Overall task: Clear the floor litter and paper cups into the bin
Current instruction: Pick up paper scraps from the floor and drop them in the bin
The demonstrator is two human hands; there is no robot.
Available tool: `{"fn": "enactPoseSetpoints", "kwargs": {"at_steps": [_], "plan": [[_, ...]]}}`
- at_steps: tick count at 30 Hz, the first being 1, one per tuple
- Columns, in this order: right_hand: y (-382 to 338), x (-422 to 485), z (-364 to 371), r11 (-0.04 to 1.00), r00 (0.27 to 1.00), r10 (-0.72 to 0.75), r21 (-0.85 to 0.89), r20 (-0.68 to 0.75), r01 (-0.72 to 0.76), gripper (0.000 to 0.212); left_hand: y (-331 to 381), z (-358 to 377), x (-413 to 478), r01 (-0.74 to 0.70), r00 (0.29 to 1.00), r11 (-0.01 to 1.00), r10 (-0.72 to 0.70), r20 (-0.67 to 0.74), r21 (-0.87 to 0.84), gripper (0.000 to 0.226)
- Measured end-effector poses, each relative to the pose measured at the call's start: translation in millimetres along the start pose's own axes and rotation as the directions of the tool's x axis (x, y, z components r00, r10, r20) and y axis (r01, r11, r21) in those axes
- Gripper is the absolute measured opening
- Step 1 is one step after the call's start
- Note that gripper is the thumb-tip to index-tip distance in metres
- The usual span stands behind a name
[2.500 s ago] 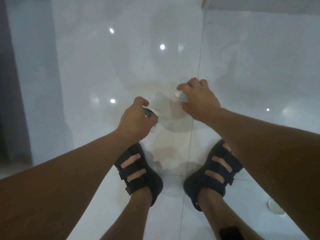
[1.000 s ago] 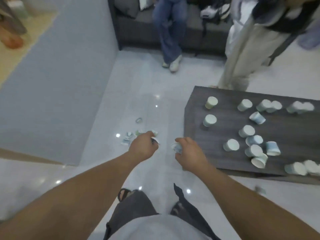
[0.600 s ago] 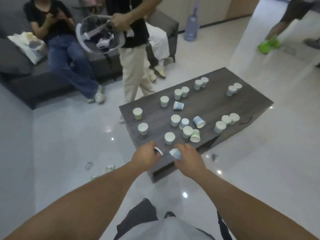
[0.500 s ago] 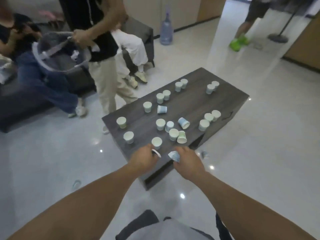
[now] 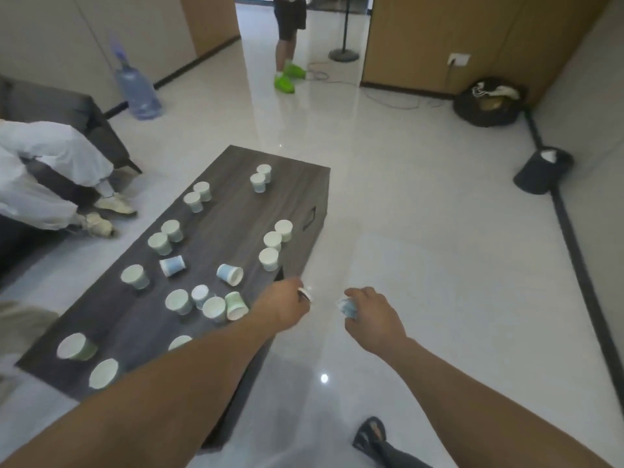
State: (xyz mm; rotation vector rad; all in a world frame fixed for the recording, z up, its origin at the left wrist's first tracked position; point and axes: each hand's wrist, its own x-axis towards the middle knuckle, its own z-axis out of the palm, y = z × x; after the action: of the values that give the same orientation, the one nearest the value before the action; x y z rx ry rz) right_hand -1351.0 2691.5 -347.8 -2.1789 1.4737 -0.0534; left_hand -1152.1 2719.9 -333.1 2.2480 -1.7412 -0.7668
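Head camera looks down over both bare forearms to a glossy pale tiled floor (image 5: 422,265). The left hand (image 5: 283,307) is curled round a thin white scrap (image 5: 305,295) with a rounded rim. The right hand (image 5: 371,319) is closed on a crumpled blue-and-white wad (image 5: 347,307) of paper. The two hands are held apart above the floor, just off the corner of a low, dark, wood-grain table (image 5: 236,204) with a rectangular top.

On that table stand small tapered paper cups (image 5: 269,259), white with pale green or blue sides. I count nineteen, though one is half hidden behind the left forearm, so the figure may be off. Most sit rim down, and two blue ones lie on their sides.

One dark bin (image 5: 537,177), a tapered cone shape with something white inside, stands well apart by the right-hand wall. Further off there is one bulging black bag (image 5: 486,103) and one translucent blue water bottle (image 5: 135,89). One black strapped sandal (image 5: 369,434) shows at the bottom.
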Motion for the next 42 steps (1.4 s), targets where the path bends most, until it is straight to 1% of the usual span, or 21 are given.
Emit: {"fn": "enactPoseSetpoints", "kwargs": {"at_steps": [4, 7, 12, 19, 24, 29, 34, 38, 42], "plan": [[68.9, 16.8, -47.4, 0.996, 0.995, 0.078, 0.044, -0.060, -0.075, 0.055, 76.8, 20.0, 56.7, -0.060, 0.996, 0.997, 0.056, 0.065, 0.048, 0.033], [121.8, 27.1, -81.7, 0.988, 0.984, 0.150, 0.043, -0.094, -0.146, 0.055, 131.8, 36.8, 96.6, -0.109, 0.988, 0.992, 0.102, 0.117, 0.057, 0.039], [194.7, 55.5, -125.2, 0.960, 0.953, 0.278, 0.070, -0.118, -0.271, 0.057, 207.1, 53.0, 165.2, -0.217, 0.963, 0.974, 0.202, 0.179, 0.070, 0.039], [276.5, 146.7, -185.7, 0.926, 0.915, 0.378, 0.074, -0.144, -0.371, 0.057, 290.9, 64.7, 303.3, -0.303, 0.930, 0.952, 0.285, 0.231, 0.045, 0.041], [329.0, 217.1, -235.9, 0.885, 0.871, 0.465, 0.120, -0.156, -0.451, 0.056, 359.5, 62.2, 400.8, -0.359, 0.901, 0.933, 0.336, 0.275, 0.034, 0.038], [384.4, 265.3, -269.6, 0.845, 0.837, 0.526, 0.207, -0.152, -0.494, 0.055, 430.0, 66.8, 484.4, -0.433, 0.867, 0.899, 0.396, 0.303, 0.064, 0.038], [473.5, 305.0, -313.8, 0.819, 0.805, 0.565, 0.244, -0.180, -0.520, 0.054, 517.4, 96.7, 553.3, -0.491, 0.831, 0.865, 0.430, 0.352, 0.102, 0.041], [549.6, 335.5, -369.5, 0.828, 0.800, 0.554, 0.247, -0.229, -0.503, 0.054, 599.9, 120.2, 598.7, -0.503, 0.826, 0.859, 0.447, 0.343, 0.093, 0.036], [618.4, 354.9, -429.3, 0.839, 0.804, 0.542, 0.224, -0.245, -0.497, 0.054, 674.1, 136.0, 634.9, -0.496, 0.830, 0.864, 0.443, 0.340, 0.084, 0.033]]}}
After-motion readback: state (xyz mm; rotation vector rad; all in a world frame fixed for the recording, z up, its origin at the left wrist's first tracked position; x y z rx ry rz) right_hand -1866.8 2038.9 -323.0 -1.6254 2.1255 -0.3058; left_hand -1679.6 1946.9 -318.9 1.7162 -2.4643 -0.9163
